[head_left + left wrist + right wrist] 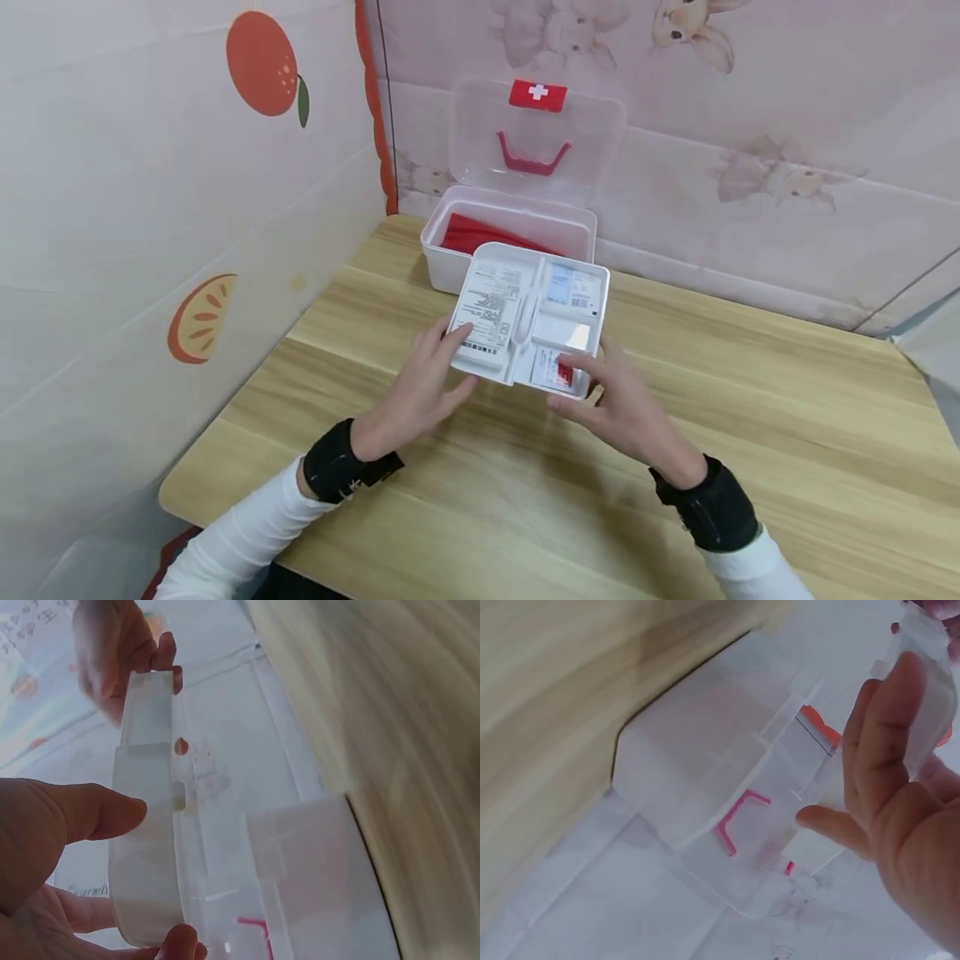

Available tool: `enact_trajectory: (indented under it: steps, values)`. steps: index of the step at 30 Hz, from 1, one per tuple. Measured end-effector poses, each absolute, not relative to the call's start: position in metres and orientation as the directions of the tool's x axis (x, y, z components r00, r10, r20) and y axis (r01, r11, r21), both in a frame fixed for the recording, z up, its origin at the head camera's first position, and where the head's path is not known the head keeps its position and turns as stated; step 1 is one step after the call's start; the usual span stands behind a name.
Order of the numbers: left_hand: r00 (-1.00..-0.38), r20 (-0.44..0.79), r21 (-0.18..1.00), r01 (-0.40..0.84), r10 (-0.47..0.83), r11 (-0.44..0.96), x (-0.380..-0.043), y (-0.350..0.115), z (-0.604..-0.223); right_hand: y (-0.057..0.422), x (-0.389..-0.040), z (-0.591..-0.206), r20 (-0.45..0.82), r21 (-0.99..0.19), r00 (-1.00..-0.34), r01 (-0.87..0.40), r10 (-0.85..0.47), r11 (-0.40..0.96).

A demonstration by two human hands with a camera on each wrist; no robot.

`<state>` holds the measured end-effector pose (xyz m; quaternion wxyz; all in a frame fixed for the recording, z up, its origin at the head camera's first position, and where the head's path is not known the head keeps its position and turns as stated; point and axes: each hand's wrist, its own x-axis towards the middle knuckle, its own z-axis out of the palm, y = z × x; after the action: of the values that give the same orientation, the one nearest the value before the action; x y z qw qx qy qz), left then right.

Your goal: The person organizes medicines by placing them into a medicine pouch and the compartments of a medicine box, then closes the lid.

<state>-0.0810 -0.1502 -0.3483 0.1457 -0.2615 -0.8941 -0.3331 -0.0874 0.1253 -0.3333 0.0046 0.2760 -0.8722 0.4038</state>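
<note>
A white compartment tray (525,333) is held up in front of the box, tipped toward me. My left hand (420,387) holds its left side, with the thumb at the near wall and fingers underneath, as the left wrist view shows. At the near right corner, my right hand (626,408) grips the tray between thumb and fingers. A white packet with printed text (491,308) fills the left compartment. On the right lie a blue-and-white packet (572,287) at the far end and a red-and-white packet (549,368) nearest me.
Behind the tray, a translucent first-aid box (448,271) stands on the wooden table (750,450) with red folded material (480,233) inside. Its lid (596,137), with a pink handle (534,167) and red cross label (537,95), leans open against the back curtain. Another curtain (112,250) borders the left.
</note>
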Motion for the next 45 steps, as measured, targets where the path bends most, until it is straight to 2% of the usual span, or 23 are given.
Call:
enact_trajectory:
  steps: [6, 11, 14, 22, 28, 32, 36, 39, 45]
  values:
    - [-0.811, 0.457, 0.538, 0.58, 0.367, 0.612, -0.103, -0.162, -0.344, 0.123, -0.11, -0.334, 0.348, -0.603, -0.759, -0.63, -0.55, 0.489]
    - [-0.786, 0.486, 0.561, 0.617, 0.383, 0.552, -0.138, -0.174, -0.34, 0.113, -0.143, -0.335, 0.45, -0.524, -0.691, -0.718, -0.566, 0.459]
    - [-0.774, 0.508, 0.575, 0.631, 0.377, 0.52, -0.16, -0.182, -0.338, 0.108, -0.164, -0.334, 0.477, -0.5, -0.674, -0.736, -0.564, 0.457]
    - [-0.804, 0.478, 0.635, 0.595, 0.355, 0.492, -0.217, -0.202, -0.323, 0.102, -0.211, -0.326, 0.388, -0.47, -0.702, -0.708, -0.597, 0.527]
    - [-0.822, 0.466, 0.642, 0.568, 0.327, 0.514, -0.251, -0.214, -0.328, 0.087, -0.242, -0.323, 0.275, -0.473, -0.77, -0.63, -0.576, 0.617]
    - [-0.819, 0.48, 0.653, 0.574, 0.316, 0.495, -0.265, -0.215, -0.353, 0.079, -0.256, -0.339, 0.236, -0.478, -0.802, -0.587, -0.549, 0.653]
    - [-0.87, 0.408, 0.698, 0.493, 0.277, 0.519, -0.272, -0.215, -0.374, 0.074, -0.265, -0.357, 0.234, -0.452, -0.801, -0.591, -0.551, 0.668]
    - [-0.895, 0.364, 0.725, 0.446, 0.258, 0.524, -0.277, -0.215, -0.38, 0.072, -0.27, -0.362, 0.215, -0.442, -0.809, -0.58, -0.547, 0.684]
    - [-0.904, 0.35, 0.735, 0.428, 0.247, 0.527, -0.285, -0.22, -0.384, 0.067, -0.277, -0.365, 0.199, -0.423, -0.813, -0.574, -0.547, 0.701]
